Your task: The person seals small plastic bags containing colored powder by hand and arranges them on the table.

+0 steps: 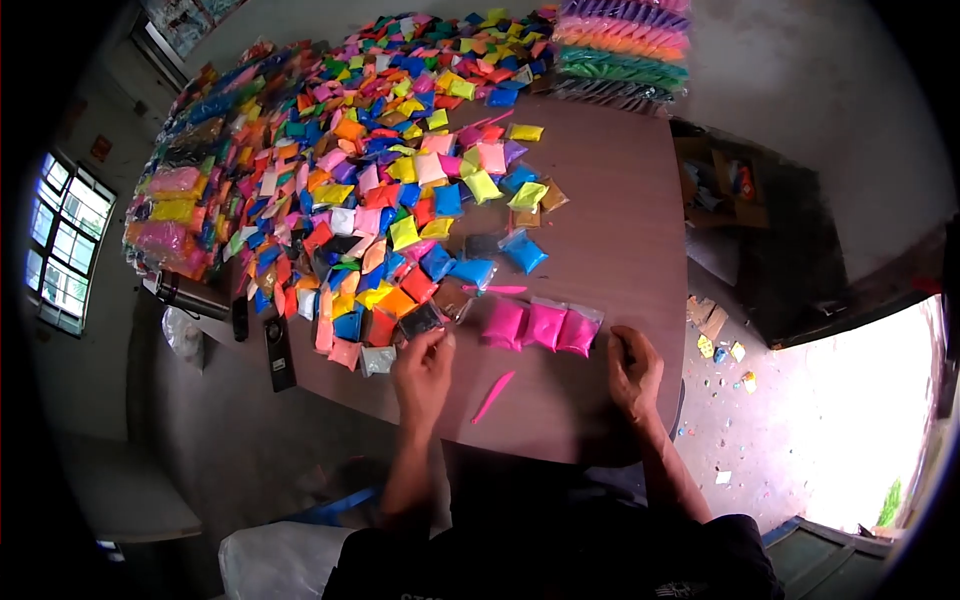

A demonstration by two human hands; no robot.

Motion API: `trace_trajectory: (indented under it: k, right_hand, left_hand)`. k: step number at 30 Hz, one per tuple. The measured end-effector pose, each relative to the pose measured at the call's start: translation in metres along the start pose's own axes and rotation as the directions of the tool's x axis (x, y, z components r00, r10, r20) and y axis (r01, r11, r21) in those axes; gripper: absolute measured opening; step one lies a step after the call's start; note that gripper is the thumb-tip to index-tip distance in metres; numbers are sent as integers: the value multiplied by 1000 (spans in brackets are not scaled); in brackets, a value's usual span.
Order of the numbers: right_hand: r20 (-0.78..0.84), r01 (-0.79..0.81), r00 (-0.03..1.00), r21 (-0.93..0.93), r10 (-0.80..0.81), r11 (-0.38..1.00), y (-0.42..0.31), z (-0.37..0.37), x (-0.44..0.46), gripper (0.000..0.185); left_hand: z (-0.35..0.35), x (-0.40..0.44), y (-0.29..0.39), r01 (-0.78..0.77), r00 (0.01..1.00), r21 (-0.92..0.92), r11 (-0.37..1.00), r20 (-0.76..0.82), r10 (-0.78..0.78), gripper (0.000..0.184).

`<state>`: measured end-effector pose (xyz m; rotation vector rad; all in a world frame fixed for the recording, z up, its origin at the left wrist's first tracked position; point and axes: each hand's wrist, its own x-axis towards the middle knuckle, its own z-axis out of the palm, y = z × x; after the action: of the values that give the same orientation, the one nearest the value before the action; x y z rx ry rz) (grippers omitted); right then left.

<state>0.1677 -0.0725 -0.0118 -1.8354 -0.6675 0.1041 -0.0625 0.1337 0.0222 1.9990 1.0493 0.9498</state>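
Observation:
Three bright pink packets (545, 325) lie side by side in clear film on the table. My left hand (423, 375) is closed at the lower edge of a black packet (421, 320); whether it grips that packet I cannot tell. Just right of the pink packets is my right hand (635, 372), its fingers curled inward and whatever they may hold hidden. Between my hands, nearer to me, a pink plastic knife-like tool (493, 397) rests on the tabletop. Another thin pink tool (496, 289) lies behind the pink packets. Blue packets (524, 251) sit farther back.
A large heap of many-coloured packets (390, 170) covers the left and back of the brown table (610, 220). Stacked bags of coloured tools (622, 55) stand at the back right. An open cardboard box (735, 205) is beyond the right edge; scraps litter the floor (715, 440).

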Motion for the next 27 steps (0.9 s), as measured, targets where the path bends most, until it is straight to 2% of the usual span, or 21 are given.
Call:
trace_trajectory:
  k: [3, 5, 10, 12, 13, 18, 22, 24, 25, 26, 27]
  right_hand:
    - [-5, -25, 1000, 7, 25, 1000, -3, -1, 0, 13]
    - [-8, -31, 999, 21, 31, 999, -1, -1, 1, 13]
    - [-19, -22, 1000, 33, 23, 999, 7, -1, 1, 13]
    - [-3, -49, 999, 63, 49, 997, 4, -2, -1, 13]
    - [-2, -54, 999, 60, 54, 997, 4, -2, -2, 13]
    - [-16, -22, 1000, 70, 23, 997, 4, -2, 0, 13]
    - [2, 39, 999, 52, -39, 998, 3, -3, -1, 13]
    - [-7, -2, 1000, 81, 2, 997, 2, -1, -1, 13]
    - [-7, 8, 1000, 86, -8, 996, 3, 0, -1, 13]
    - [-21, 22, 1000, 87, -20, 996, 6, 1, -1, 13]
    - [-35, 36, 999, 88, -33, 995, 8, 1, -2, 12]
  left_hand:
    - [-3, 54, -6, -51, 999, 118, 992, 7, 50, 14]
    - [0, 90, -20, -354, 932, 440, 825, 95, 349, 17]
    - [11, 139, -36, -360, 927, 601, 713, 142, 348, 23]
    - [13, 149, -38, -334, 940, 710, 620, 206, 271, 27]
    - [14, 151, -39, -398, 908, 730, 555, 227, 352, 30]
    - [13, 152, -42, -418, 892, 738, 530, 225, 391, 23]
    - [-5, 141, -28, -354, 903, 753, 554, 120, 413, 24]
    - [-18, 131, -19, -309, 932, 524, 794, -1, 363, 19]
    - [-24, 127, -18, -347, 912, 423, 837, -57, 407, 18]
    - [-31, 120, -15, -348, 909, 425, 836, -66, 412, 18]
    - [-38, 111, -9, -273, 946, 372, 887, -63, 317, 19]
